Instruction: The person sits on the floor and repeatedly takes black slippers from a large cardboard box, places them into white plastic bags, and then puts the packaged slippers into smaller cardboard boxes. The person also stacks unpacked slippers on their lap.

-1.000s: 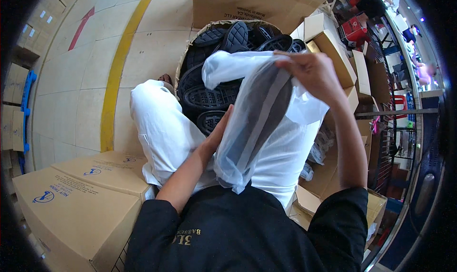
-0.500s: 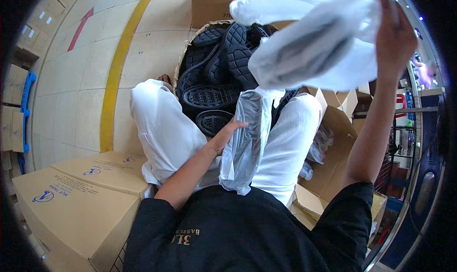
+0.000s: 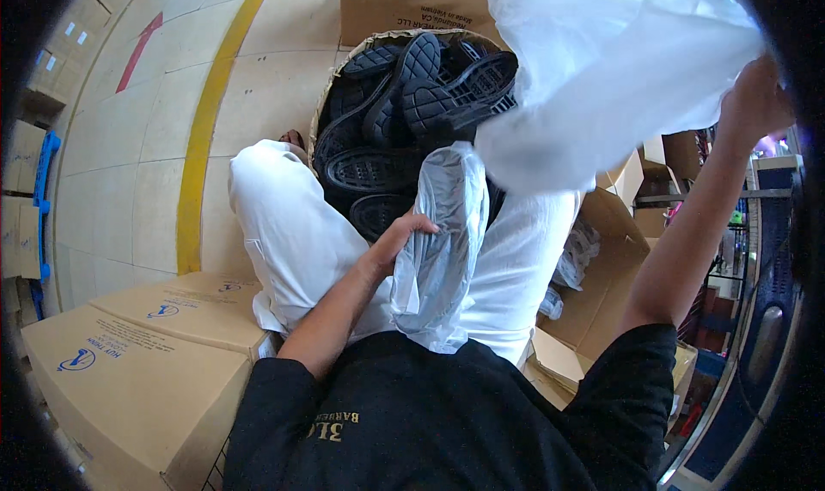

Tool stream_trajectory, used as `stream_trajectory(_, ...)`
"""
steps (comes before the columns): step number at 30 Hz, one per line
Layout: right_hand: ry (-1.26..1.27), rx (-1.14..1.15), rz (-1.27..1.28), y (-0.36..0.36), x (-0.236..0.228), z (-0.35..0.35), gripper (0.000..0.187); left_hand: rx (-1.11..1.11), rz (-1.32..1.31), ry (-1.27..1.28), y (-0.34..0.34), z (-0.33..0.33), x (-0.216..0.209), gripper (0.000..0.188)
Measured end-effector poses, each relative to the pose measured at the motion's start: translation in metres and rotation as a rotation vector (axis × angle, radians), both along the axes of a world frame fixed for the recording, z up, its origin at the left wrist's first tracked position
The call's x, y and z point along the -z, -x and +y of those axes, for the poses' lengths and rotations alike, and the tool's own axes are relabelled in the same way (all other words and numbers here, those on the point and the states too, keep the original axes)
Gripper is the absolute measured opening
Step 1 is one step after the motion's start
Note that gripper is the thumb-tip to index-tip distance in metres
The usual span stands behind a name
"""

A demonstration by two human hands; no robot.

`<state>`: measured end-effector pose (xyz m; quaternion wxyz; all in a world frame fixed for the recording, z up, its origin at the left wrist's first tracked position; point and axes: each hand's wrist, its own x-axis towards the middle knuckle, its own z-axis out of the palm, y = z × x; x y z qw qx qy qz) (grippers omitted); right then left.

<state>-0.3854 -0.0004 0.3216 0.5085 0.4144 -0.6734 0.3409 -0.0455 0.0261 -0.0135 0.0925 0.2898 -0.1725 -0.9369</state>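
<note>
My left hand [image 3: 402, 240] is closed round a long, sole-shaped bundle [image 3: 443, 255] wrapped in translucent plastic, upright over my lap. Its grey inside shows only dimly through the film. At the upper right, my right hand [image 3: 758, 103] grips the edge of a large white plastic bag [image 3: 619, 87], which billows out toward the middle; its fingers are partly lost at the picture's dark rim. Between my knees stands a round container [image 3: 325, 104] full of black shoe soles [image 3: 374, 170] with grid-patterned treads. The white bag hangs over its right side and hides part of it.
A closed cardboard box [image 3: 155, 353] lies at my left. By my right leg an open carton [image 3: 601, 306] holds crumpled clear plastic [image 3: 577, 257]. Another carton [image 3: 412, 6] stands beyond the container. A yellow line [image 3: 206, 139] crosses the tiled floor; metal racking [image 3: 756, 311] stands far right.
My right hand has moved outward and slightly down, and the white bag has spread wider. The dark shape seen inside it earlier no longer shows. The left-hand bundle has tilted slightly and looks paler.
</note>
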Motion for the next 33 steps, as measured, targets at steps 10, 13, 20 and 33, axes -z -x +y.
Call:
stream_trajectory(10,-1.487,-1.251,-0.537,-0.214,0.108,0.073,0.049,-0.087,-0.171,0.051,-0.013,-0.008,-0.04,0.03)
stream_trajectory(13,-1.528,-1.219,-0.309,-0.229,0.14,0.088,0.039,-0.068,-0.05,0.008,-0.006,-0.01,-0.037,0.031)
stream_trajectory(20,-1.375,-1.267,-0.315,-0.221,0.159,0.097,0.021,-0.067,0.06,0.072,-0.002,-0.016,-0.034,0.045)
stream_trajectory(33,-0.541,-0.721,-0.243,-0.134,0.084,0.01,0.008,0.045,-0.109,0.719,-0.014,-0.007,-0.024,0.078)
